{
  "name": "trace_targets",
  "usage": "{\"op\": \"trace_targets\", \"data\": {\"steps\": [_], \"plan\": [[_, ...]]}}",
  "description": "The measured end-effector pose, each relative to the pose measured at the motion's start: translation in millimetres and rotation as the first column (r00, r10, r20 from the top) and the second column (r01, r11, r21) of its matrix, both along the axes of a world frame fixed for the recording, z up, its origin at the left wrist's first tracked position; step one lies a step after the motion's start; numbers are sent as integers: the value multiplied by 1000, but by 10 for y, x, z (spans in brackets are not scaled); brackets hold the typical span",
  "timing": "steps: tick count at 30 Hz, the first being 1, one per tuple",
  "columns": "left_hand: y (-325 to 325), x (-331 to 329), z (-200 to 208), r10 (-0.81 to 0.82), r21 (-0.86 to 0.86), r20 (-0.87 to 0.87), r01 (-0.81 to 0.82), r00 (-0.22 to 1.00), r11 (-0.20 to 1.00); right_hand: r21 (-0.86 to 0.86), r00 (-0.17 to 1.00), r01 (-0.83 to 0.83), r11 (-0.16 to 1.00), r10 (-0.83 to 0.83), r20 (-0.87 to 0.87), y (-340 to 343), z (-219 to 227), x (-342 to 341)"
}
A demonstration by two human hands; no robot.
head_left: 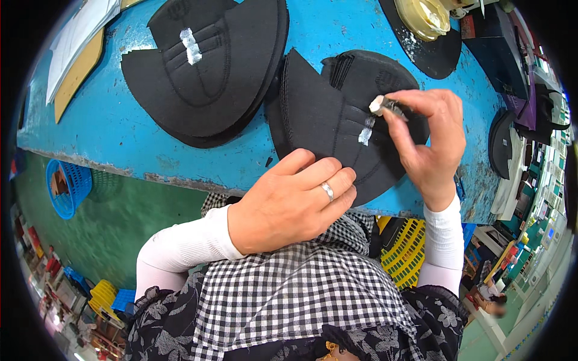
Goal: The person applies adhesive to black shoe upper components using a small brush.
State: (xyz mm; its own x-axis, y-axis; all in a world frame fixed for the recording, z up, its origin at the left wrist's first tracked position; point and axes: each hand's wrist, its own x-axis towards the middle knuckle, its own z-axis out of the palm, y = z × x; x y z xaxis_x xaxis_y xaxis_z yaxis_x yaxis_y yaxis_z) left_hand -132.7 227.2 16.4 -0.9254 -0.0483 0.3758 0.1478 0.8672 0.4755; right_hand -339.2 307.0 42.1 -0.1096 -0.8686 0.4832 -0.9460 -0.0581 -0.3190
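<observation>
My right hand (435, 135) pinches a short, dark brush (388, 107) between thumb and fingers, its tip coated white. The brush is over a stack of curved black fabric pieces (313, 102) with stitched lines. Just below its tip, a white smear of paste (365, 133) lies on the top piece. My left hand (295, 201), with a ring on one finger, rests its fingers on the near edge of that stack; its thumb is hidden. Left of it lies a second stack of black pieces (250, 66), bearing a similar white smear (191, 47).
A tub of cream-coloured paste (426, 21) stands at the far right of the blue table (120, 135). Papers (78, 45) lie at the far left, a dark box (497, 51) at the right. Blue (67, 188) and yellow (404, 249) baskets are below the table's near edge.
</observation>
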Motion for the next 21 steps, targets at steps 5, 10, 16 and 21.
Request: {"op": "trace_targets", "data": {"steps": [5,10,16,21], "plan": [[-4,5,54,-23,14,56,23,998,1000,169,984,-165,972,150,101,184,61,137],[-10,3,125,-31,25,85,29,996,999,109,911,0,994,-45,410,266,122,48],[-91,-31,172,-80,51,76,77,994,996,9,630,178,984,-121,767,239,131,-212],[-114,23,156,-56,-32,-257,49,965,998,-142,556,166,976,26,830,209,98,-194]]}}
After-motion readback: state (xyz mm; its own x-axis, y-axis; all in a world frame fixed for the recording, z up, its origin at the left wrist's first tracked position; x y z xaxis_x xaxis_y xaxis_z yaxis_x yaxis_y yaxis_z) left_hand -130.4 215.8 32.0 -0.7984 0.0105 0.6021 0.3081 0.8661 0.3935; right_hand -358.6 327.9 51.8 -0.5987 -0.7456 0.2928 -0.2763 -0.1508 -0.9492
